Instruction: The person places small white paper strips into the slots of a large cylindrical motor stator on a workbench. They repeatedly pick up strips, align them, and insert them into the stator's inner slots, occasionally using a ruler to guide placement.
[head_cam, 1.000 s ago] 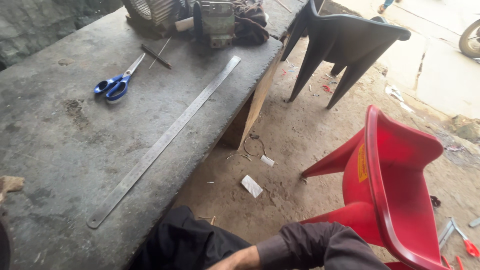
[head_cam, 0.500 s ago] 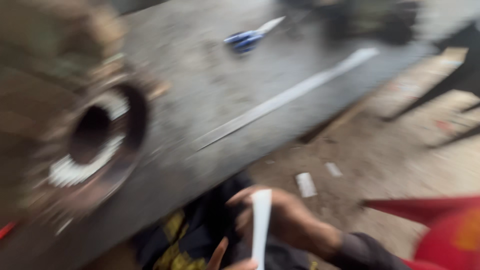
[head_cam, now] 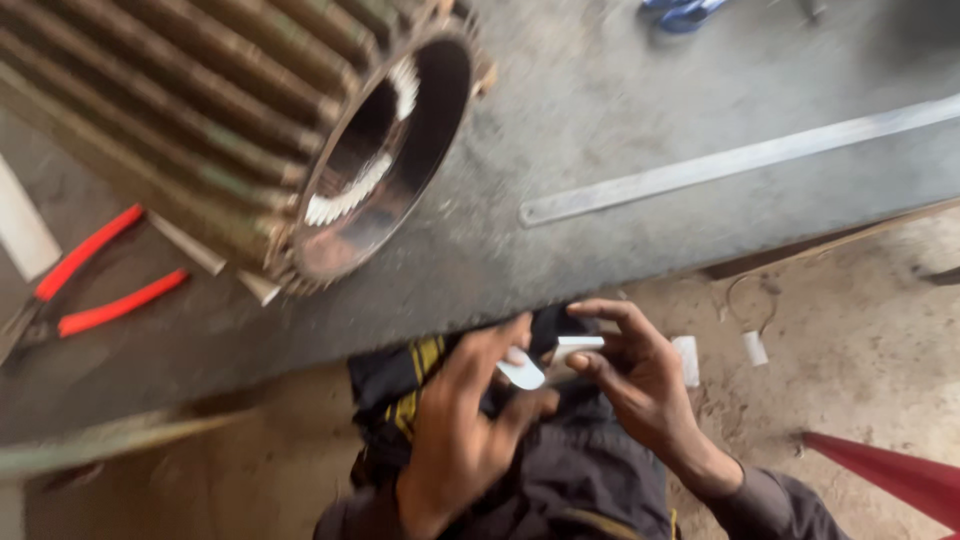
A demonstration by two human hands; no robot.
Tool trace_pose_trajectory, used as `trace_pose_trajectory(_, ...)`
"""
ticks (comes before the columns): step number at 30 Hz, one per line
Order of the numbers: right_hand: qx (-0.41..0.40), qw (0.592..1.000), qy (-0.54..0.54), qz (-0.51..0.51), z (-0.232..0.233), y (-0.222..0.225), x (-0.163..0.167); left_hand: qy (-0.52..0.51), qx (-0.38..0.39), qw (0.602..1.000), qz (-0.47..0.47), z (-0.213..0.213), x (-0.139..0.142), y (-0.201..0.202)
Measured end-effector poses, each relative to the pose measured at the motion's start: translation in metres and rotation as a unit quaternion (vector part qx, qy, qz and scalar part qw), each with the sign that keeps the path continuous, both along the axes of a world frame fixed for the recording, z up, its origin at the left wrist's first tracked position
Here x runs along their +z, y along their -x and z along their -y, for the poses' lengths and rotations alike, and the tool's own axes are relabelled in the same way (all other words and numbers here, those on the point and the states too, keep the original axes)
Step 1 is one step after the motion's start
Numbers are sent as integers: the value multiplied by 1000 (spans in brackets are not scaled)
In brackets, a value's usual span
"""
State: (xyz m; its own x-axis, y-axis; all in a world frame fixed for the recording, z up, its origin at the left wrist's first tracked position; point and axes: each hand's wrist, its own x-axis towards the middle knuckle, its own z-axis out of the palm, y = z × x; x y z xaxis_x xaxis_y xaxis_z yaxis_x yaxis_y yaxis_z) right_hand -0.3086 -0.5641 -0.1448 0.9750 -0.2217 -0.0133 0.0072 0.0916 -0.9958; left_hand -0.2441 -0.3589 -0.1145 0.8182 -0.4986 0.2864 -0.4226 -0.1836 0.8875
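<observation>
Left hand: left hand (head_cam: 470,420) pinches the near-left end of a white paper strip (head_cam: 545,362), fingers curled.
Right hand: right hand (head_cam: 635,375) grips the strip's right end between thumb and fingers.
Strip: over the lap, just near the table (head_cam: 620,130) edge; long axis roughly left-right, bent midway.
Progress: strip seemingly being folded; not yet in the motor shell (head_cam: 270,140), which lies on the table, opening facing right and near.
Nearby: red pliers (head_cam: 85,285) at left, metal ruler (head_cam: 740,160) at right.

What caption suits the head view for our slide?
Both hands, left hand and right hand, hold a white strip below a bench edge, beside a ribbed motor housing.
</observation>
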Motion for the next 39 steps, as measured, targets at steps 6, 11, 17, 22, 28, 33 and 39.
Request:
trace_pose_trajectory(6,24,994,-106,19,-17,-14,-15,10,-2,1000,8,7,14,-21)
trace_pose_trajectory(11,71,946,-311,-60,-20,-18,-31,-59,61,991,100,6,13,-16)
trace_pose_trajectory(17,95,898,-420,-96,-30,-20,-46,-149,83,966,194,8,11,-12)
trace_pose_trajectory(22,74,901,-419,-82,-33,-19,-50,-187,108,953,213,14,16,-7)
trace_pose_trajectory(28,44,897,-439,-2,-39,-21,-46,-164,125,950,234,23,23,-5)
trace_pose_trajectory(33,26,993,-112,-14,-23,-19,-19,-195,133,938,252,14,36,-13)
trace_pose_trajectory(39,-3,793,583,174,47,-99,14,-397,11,913,93,11,62,-63)
